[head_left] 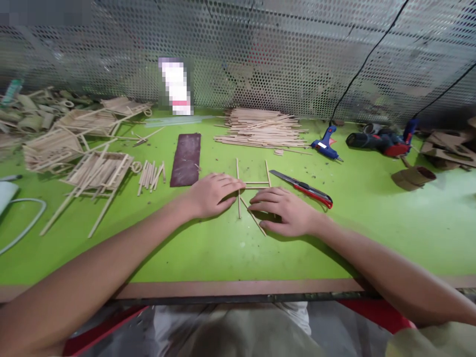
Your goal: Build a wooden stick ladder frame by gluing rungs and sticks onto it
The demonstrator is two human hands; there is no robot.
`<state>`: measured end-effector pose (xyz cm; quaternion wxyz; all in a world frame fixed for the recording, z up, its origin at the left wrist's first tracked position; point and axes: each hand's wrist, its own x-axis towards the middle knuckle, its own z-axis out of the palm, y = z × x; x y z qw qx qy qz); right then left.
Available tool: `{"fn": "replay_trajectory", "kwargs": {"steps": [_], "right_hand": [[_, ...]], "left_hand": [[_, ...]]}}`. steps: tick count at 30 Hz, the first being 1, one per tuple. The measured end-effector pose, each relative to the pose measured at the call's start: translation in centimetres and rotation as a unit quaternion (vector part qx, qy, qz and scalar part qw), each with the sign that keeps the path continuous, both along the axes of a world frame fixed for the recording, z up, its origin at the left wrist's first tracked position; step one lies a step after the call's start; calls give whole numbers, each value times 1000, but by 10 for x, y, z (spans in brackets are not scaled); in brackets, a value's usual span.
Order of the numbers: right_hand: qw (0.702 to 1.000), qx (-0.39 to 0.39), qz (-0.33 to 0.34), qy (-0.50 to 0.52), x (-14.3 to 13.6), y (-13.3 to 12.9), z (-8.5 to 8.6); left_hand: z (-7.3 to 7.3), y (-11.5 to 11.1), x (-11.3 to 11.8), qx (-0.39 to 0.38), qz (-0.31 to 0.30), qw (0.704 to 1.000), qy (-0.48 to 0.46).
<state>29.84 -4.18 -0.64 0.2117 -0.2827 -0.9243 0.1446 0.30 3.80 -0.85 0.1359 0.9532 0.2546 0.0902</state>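
Thin wooden sticks form a small H-like frame, with two upright sticks and two close crosspieces [257, 183] between them. My left hand [211, 195] has its fingertips closed on the frame's left upright [237, 168], near the crosspieces. A loose stick [255, 218] slants down to the right from that upright. My right hand [288, 210] holds this slanted stick, its fingertips near the upper part and its thumb by the lower end. Part of the right upright [267, 171] is hidden by my right hand.
Behind the frame lies a stick pile [264, 129]. A red utility knife [308, 189] and blue glue gun [327, 144] are to the right. Left are a dark sheet [186, 159], short sticks [150, 176] and small wooden carts [100, 171]. A bamboo tube [412, 178] stands far right.
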Motion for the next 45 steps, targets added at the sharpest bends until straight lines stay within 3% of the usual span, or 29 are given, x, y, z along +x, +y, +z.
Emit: {"fn": "replay_trajectory", "kwargs": {"steps": [15, 21, 27, 35, 41, 45], "right_hand": [[997, -52, 29, -39, -4, -5, 4], [993, -88, 35, -66, -3, -6, 6], [994, -9, 7, -104, -7, -12, 6], [990, 24, 8, -141, -12, -16, 8], [992, 40, 22, -122, -11, -16, 8], [988, 105, -8, -109, -6, -12, 8]], "left_hand": [[-8, -1, -1, 70, -57, 994, -63], [-12, -5, 0, 60, -73, 991, -96], [-10, -9, 1, 31, -74, 992, -100], [-5, -6, -4, -9, -70, 995, -76], [0, -9, -6, -30, -47, 997, -49], [1, -9, -7, -24, -44, 998, -38]]}}
